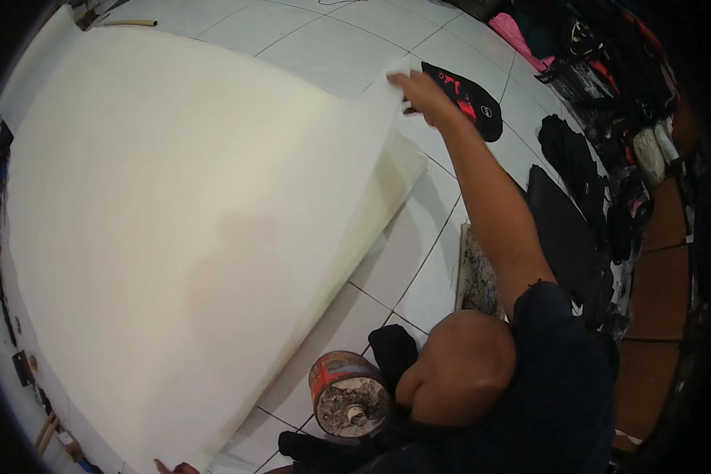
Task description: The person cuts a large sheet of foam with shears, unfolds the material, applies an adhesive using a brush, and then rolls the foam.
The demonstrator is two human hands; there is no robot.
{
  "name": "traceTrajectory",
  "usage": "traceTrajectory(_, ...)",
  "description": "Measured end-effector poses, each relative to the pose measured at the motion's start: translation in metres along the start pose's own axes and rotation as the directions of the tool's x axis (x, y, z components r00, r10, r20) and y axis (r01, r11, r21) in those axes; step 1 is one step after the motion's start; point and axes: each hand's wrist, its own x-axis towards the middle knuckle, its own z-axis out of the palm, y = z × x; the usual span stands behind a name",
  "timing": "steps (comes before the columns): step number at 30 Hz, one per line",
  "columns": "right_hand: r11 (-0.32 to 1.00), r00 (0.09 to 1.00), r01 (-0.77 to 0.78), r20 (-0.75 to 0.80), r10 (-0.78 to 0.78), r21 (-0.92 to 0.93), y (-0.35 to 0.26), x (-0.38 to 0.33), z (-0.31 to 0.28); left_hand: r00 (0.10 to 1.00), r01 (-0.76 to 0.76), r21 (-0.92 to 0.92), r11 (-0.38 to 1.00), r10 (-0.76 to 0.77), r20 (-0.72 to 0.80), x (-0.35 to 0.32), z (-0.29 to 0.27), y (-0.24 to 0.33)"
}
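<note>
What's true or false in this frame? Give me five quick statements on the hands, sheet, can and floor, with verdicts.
1. The right hand is at the upper right edge of the white sheet. True.
2. The floor is made of wooden planks. False: it is pale tile with dark joints.
3. The dirty round can is off the sheet's left side. False: it is to the right of the sheet's lower part.
4. The left hand is wholly in view. False: the lower edge of the picture cuts it off.
5. A pink item lies at the upper right of the view. True.
</note>
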Motion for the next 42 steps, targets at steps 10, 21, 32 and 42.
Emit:
traceTrajectory(10, 0.969, 0.993, -0.096, -0.047, 0.109, 0.229, 0.119, 0.01, -0.033, 0.992, -0.107, 0.087, 0.99, 0.1, 0.079, 0.013, -0.038, -0.053)
traceTrajectory(21, 0.889, 0.886, -0.458, 0.071, 0.458, -0.026, 0.196, -0.03, -0.038, 0.926, 0.307, 0.359, 0.881, -0.364, 0.102, -0.029, -0.024, -0.095)
traceTrajectory(32, 0.839, 0.858, -0.506, -0.014, 0.514, -0.202, 0.21, -0.019, -0.035, 0.902, 0.394, 0.497, 0.773, -0.429, -0.048, 0.01, -0.062, -0.121)
traceTrajectory(42, 0.529, 0.864, 0.447, 0.197, -0.463, -0.721, 0.167, -0.014, 0.025, 0.907, 0.361, 0.35, 0.864, -0.413, 0.085, 0.005, -0.053, -0.118)
